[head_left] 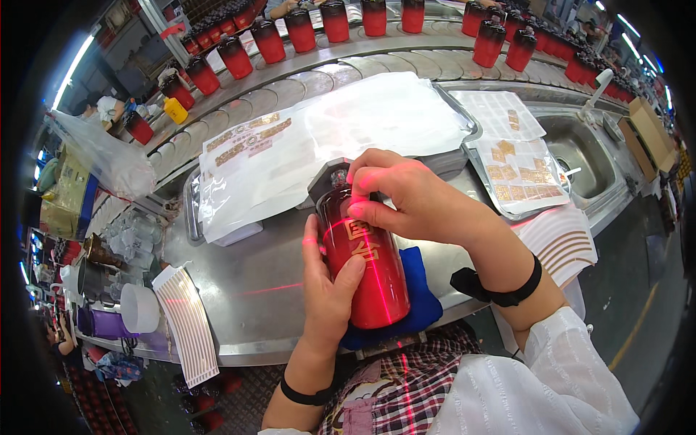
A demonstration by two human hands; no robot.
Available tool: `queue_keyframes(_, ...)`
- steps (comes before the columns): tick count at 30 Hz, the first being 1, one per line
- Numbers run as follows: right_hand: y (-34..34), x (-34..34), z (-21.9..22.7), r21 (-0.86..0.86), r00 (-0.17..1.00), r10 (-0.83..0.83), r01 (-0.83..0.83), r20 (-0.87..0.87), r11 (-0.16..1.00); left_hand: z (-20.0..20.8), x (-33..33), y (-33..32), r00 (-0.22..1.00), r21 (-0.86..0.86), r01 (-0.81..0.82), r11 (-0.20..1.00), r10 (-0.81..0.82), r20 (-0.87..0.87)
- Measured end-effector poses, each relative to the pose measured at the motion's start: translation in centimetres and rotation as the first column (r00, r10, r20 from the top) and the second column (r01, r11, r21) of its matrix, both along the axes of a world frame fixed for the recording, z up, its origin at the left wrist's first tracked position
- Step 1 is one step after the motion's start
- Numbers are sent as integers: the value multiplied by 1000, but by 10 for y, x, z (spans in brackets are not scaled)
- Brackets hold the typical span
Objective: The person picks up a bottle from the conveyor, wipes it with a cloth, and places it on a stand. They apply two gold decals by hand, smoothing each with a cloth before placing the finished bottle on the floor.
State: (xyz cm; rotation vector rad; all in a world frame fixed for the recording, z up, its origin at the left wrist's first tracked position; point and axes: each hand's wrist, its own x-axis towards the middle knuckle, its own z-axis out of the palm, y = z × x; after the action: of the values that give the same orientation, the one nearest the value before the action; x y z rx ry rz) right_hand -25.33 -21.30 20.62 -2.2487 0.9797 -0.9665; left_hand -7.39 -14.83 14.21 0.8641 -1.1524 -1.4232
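A glossy bottle, black at the neck and fading to red below, leans on a folded blue cloth near the bench edge. Gold characters run down its front. My left hand is closed around its left side, the thumb across the front. With bent, pinched fingers, my right hand touches the upper front by the shoulder; whatever lies under those fingertips is hidden. Behind the bottle's neck stands a dark grey angular holder. Red laser lines fall across the bottle and my right hand.
White decal sheets cover a tray behind my hands. Gold decal pieces lie at right, beside a sink. Striped strips hang over the left edge. Beyond, red-black bottles line a conveyor.
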Motion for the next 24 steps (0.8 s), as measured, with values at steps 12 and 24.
queue_keyframes(12, -1, 4, -7, -5, 998, -5, 5, 55, 1000, -1, -1, -3, 1000, -17, 16, 1000, -17, -11)
queue_keyframes(24, -3, 6, -9, -26, 997, -17, 19, 72, 999, 0, -1, -5, 999, -7, 36, 999, -36, -34)
